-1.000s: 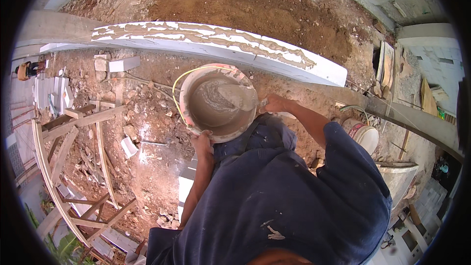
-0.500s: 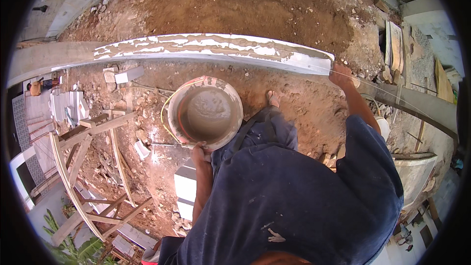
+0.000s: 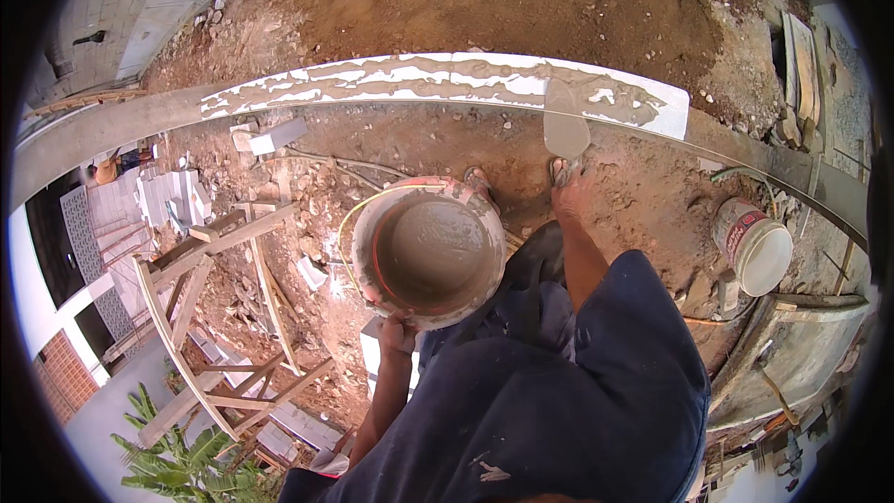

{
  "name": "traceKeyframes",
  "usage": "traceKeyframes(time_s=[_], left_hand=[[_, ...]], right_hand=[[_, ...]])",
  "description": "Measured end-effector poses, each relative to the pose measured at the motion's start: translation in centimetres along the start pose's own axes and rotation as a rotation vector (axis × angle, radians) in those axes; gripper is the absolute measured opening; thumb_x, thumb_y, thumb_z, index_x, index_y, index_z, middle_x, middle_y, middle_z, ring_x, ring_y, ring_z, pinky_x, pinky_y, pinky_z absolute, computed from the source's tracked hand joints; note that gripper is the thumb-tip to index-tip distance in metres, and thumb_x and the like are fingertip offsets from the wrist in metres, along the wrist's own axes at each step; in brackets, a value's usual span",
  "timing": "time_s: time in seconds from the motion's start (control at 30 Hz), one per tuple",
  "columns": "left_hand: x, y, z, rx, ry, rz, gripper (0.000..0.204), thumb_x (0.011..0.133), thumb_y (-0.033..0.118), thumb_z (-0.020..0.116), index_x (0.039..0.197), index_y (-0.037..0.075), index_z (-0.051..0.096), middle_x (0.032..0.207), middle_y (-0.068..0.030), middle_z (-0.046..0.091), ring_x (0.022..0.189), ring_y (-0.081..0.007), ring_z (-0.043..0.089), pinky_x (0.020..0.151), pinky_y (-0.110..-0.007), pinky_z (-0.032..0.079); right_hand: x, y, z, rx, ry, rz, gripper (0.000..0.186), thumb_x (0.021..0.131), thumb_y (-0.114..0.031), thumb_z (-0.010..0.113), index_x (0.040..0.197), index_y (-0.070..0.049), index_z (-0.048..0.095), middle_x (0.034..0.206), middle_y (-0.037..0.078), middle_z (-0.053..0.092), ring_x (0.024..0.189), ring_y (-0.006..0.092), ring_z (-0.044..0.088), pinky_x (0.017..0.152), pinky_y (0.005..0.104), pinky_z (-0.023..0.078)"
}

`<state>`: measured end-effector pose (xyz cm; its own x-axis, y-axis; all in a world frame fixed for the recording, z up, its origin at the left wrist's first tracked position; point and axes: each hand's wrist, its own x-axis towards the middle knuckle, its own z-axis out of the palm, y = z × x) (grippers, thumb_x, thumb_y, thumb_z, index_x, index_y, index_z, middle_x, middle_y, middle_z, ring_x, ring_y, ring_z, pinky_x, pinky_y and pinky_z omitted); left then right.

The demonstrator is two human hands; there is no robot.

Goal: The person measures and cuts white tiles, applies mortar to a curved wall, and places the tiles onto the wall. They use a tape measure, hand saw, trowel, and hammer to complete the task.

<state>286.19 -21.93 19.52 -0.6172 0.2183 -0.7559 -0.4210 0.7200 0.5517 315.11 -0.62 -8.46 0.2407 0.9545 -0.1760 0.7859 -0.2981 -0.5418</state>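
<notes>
My left hand (image 3: 399,333) is closed on the near rim of a round bucket (image 3: 371,256), beside my leg. Wet grey mortar (image 3: 433,247) fills much of the bucket, and a yellowish handle loops over its left side. With my right hand (image 3: 570,194) I grip a trowel (image 3: 566,129), its broad grey blade reaching the near edge of a low wall of white blocks (image 3: 672,114). Uneven strips of mortar (image 3: 372,84) lie along the wall's top, with white surface showing between them. The trowel's handle is mostly hidden in my fingers.
A wooden trestle (image 3: 172,317) stands at the left, near stacked white blocks (image 3: 172,197). To the right are a whitish bucket (image 3: 764,256) and a mortar-stained trough (image 3: 792,354). A thin string runs along the wall. Rubble litters the dirt floor.
My right hand has come from the wall's right end back toward me and leftward, and the trowel blade now shows. The whole view has shifted; my left hand stays on the bucket rim.
</notes>
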Motion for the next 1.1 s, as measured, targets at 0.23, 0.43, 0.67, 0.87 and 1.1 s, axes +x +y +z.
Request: traceKeyframes(time_s=[0.23,0.43,0.67,0.87,1.1], left_hand=[[1.3,2.0,1.7,-0.144,0.085,0.035,0.016,0.070,-0.003,0.061,0.084,0.004,0.058,0.069,-0.0045,0.054,0.048,-0.0141,0.050,0.042,-0.028,0.042],[1.4,3.0,4.7,-0.167,0.039,0.177,0.017,0.069,-0.003,0.059,0.084,0.004,0.057,0.066,-0.0033,0.056,0.046,-0.0135,0.051,0.040,-0.026,0.042],[2.8,2.6,6.4,-0.119,-0.020,0.190,0.016,0.070,-0.002,0.060,0.085,0.003,0.057,0.068,-0.0037,0.057,0.046,-0.0130,0.052,0.039,-0.026,0.043],[0.6,3.1,8.3,-0.207,-0.012,0.198,0.020,0.071,0.000,0.061,0.091,-0.002,0.058,0.069,-0.0083,0.057,0.048,-0.0184,0.054,0.045,-0.030,0.045],[0.1,1.8,9.3,-0.204,0.001,0.068,0.024,0.072,0.001,0.060,0.095,-0.006,0.055,0.072,-0.0125,0.056,0.046,-0.0229,0.054,0.041,-0.033,0.047]], right_hand=[[-6.5,-4.4,-7.4,0.162,-0.306,-0.281,0.042,0.076,-0.022,0.066,0.113,-0.003,0.060,0.122,0.024,0.052,0.120,0.0399,0.046,0.093,0.0488,0.044],[-4.8,-16.8,-14.8,-0.281,-0.748,-0.668,0.033,0.075,-0.020,0.063,0.102,-0.001,0.065,0.119,0.023,0.059,0.104,0.0349,0.062,0.084,0.0443,0.052],[-2.1,-20.7,-11.2,-0.142,-1.061,-0.368,0.032,0.078,-0.024,0.060,0.087,0.005,0.067,0.080,0.019,0.067,0.079,0.0315,0.067,0.071,0.0417,0.052],[1.0,-14.7,-18.6,0.327,-1.383,-0.052,0.032,0.081,-0.032,0.068,0.088,-0.001,0.065,0.074,0.007,0.062,0.066,0.0176,0.060,0.057,0.0326,0.047],[8.3,-5.2,-27.2,0.070,-0.922,-0.252,0.038,0.079,-0.040,0.063,0.092,-0.005,0.068,0.087,0.017,0.068,0.078,0.0262,0.066,0.075,0.0382,0.051]])
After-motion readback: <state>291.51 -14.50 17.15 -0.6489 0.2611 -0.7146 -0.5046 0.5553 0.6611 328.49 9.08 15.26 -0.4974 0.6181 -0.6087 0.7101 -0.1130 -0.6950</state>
